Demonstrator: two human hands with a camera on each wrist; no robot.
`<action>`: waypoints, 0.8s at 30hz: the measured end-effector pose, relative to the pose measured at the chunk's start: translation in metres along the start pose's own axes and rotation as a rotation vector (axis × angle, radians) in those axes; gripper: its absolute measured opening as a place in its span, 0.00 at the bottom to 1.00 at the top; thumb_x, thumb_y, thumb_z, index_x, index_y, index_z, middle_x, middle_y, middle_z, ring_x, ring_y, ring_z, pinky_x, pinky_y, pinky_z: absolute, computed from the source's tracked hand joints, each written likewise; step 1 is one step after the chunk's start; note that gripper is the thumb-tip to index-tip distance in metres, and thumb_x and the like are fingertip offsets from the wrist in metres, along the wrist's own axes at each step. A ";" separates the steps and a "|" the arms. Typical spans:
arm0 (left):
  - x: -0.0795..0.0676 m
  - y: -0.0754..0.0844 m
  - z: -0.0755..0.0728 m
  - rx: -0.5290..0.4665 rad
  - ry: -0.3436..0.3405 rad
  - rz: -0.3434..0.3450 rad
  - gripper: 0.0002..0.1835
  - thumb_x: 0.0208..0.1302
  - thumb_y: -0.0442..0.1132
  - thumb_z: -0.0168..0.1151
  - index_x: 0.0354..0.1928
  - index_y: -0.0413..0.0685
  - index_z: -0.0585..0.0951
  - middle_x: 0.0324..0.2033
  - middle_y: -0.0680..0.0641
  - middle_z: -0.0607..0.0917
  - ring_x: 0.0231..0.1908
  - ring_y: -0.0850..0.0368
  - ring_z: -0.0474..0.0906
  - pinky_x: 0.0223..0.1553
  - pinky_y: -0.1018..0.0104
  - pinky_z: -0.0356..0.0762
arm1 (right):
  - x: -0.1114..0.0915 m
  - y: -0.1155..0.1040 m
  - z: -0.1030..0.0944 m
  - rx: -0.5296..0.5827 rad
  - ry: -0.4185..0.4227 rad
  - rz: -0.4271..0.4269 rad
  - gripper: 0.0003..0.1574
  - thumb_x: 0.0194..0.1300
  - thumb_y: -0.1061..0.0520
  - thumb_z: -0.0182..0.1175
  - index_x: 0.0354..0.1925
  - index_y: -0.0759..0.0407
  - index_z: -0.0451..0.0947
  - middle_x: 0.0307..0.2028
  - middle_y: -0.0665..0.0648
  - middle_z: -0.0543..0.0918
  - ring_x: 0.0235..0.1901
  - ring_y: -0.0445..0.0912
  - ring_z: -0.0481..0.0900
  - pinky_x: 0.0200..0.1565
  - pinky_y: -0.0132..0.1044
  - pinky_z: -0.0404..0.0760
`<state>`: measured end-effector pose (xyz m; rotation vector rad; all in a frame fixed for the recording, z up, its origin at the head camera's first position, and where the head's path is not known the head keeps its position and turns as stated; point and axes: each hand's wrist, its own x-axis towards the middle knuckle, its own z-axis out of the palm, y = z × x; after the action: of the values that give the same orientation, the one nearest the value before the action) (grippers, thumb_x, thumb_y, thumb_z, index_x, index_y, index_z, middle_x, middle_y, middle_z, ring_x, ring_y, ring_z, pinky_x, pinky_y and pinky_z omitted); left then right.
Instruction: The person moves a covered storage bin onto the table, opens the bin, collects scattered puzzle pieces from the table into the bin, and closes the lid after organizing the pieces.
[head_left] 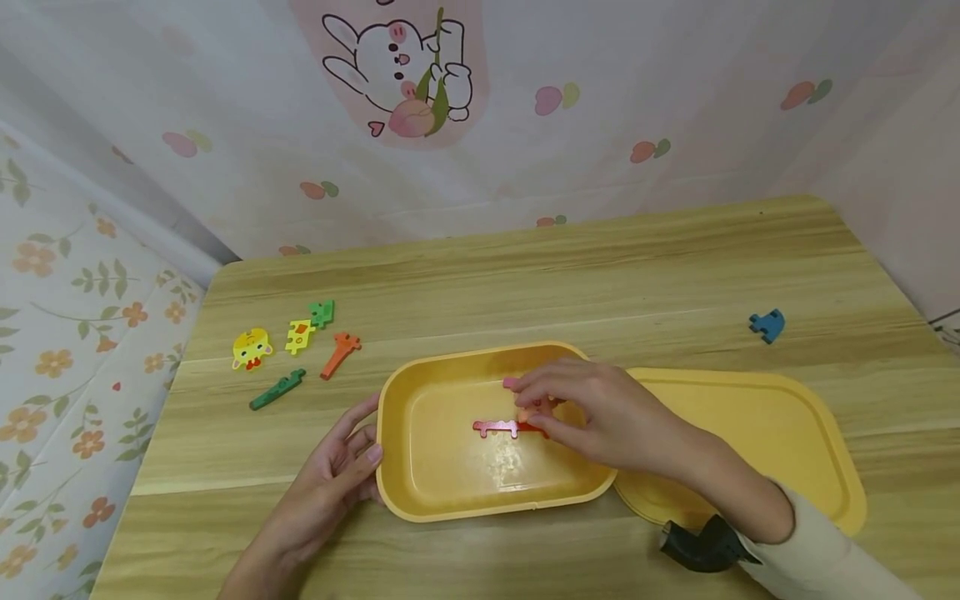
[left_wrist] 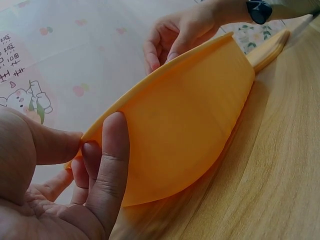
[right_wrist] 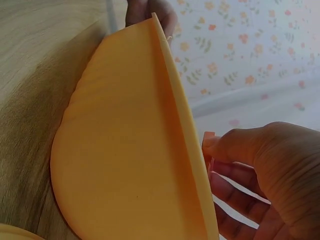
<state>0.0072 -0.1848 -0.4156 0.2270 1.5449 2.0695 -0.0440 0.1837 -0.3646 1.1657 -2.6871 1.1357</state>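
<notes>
A yellow plastic box (head_left: 442, 458) is gripped at its left end by my left hand (head_left: 330, 483), thumb and fingers at the rim. My right hand (head_left: 600, 408) reaches in over the right half and pinches a small orange puzzle piece (right_wrist: 207, 142) between thumb and fingers. Inside the box, a red puzzle piece (head_left: 493, 428) with knobs along one edge shows beside the fingertips. A bit of a pink piece (head_left: 510, 383) pokes out behind the fingers; the rest is hidden by the hand.
The yellow lid (head_left: 750, 442) lies right of the box, under my right forearm. On the left are a yellow animal-head piece (head_left: 251, 348), a yellow piece (head_left: 299, 336), two green pieces (head_left: 277, 389) and an orange one (head_left: 340, 355). A blue piece (head_left: 767, 325) is far right.
</notes>
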 end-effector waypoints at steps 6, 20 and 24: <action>-0.001 0.000 0.000 -0.001 -0.003 0.002 0.32 0.84 0.30 0.43 0.83 0.54 0.53 0.57 0.51 0.81 0.44 0.60 0.86 0.43 0.64 0.91 | 0.000 0.000 0.002 -0.010 0.002 -0.008 0.13 0.65 0.58 0.75 0.48 0.47 0.89 0.55 0.45 0.90 0.54 0.42 0.88 0.43 0.36 0.87; -0.002 -0.001 0.000 0.019 0.011 0.005 0.32 0.84 0.30 0.44 0.83 0.54 0.54 0.57 0.51 0.81 0.44 0.60 0.86 0.42 0.64 0.91 | -0.001 -0.003 0.001 -0.066 0.029 0.007 0.17 0.65 0.56 0.76 0.52 0.46 0.88 0.51 0.42 0.89 0.52 0.39 0.87 0.51 0.41 0.90; -0.001 0.001 0.001 0.025 0.026 -0.013 0.32 0.84 0.31 0.45 0.83 0.54 0.53 0.57 0.51 0.81 0.43 0.60 0.86 0.43 0.64 0.91 | 0.000 -0.005 -0.003 -0.070 0.045 0.039 0.16 0.67 0.54 0.74 0.53 0.46 0.88 0.49 0.42 0.89 0.46 0.39 0.87 0.48 0.40 0.90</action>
<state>0.0083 -0.1849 -0.4147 0.2000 1.5840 2.0519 -0.0416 0.1831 -0.3595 1.0700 -2.7037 1.0494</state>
